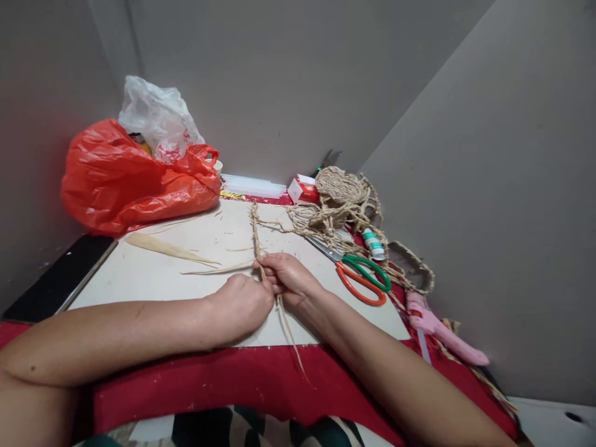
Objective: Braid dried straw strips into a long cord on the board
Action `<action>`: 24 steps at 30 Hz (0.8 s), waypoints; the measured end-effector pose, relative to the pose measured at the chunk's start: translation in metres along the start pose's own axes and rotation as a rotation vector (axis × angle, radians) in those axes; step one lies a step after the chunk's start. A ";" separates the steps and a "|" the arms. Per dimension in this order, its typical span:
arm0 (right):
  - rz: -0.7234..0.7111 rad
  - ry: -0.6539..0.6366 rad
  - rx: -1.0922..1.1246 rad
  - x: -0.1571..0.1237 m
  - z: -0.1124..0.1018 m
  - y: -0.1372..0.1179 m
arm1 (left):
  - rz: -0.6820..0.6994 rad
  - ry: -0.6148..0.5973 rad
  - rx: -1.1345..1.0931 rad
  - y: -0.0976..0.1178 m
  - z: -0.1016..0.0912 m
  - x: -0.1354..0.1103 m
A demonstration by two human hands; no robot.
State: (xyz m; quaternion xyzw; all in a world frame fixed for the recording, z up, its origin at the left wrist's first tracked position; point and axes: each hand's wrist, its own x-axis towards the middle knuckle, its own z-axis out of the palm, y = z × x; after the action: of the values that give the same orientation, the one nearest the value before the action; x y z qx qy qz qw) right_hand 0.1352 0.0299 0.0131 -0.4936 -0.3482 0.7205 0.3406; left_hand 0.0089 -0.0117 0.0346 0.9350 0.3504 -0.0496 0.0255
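Observation:
A thin twisted straw cord (256, 233) runs down the middle of the white board (153, 279) to my hands. My right hand (288, 276) pinches its lower part between thumb and fingers. Just below and against it, my left hand (246, 304) is closed round the same cord, its fingertips mostly hidden. Loose straw ends (291, 341) hang out beneath the hands, and one strand (214, 271) sticks out to the left. A flat, dry leaf strip (162, 246) lies on the board left of the cord.
Scissors (356, 267) with green and orange handles lie right of my hands. Behind them is a heap of braided cord (342, 192). A pink glue gun (442, 332) rests at the right edge. A red plastic bag (135, 186) and a phone (60, 273) are left.

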 end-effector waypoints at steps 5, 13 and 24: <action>-0.020 -0.067 0.037 0.001 -0.005 -0.004 | 0.159 -0.118 -0.234 -0.002 -0.032 -0.016; -0.055 -0.130 0.002 0.003 -0.007 -0.005 | -0.342 0.300 -0.904 -0.072 -0.023 0.025; -0.115 -0.195 -0.380 0.005 -0.021 -0.013 | -0.332 -0.043 -1.327 -0.078 -0.002 0.037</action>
State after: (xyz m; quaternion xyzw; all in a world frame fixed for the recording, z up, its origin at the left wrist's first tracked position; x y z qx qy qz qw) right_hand 0.1557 0.0444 0.0163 -0.4564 -0.5366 0.6656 0.2464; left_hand -0.0144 0.0716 0.0310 0.6540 0.4450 0.1540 0.5921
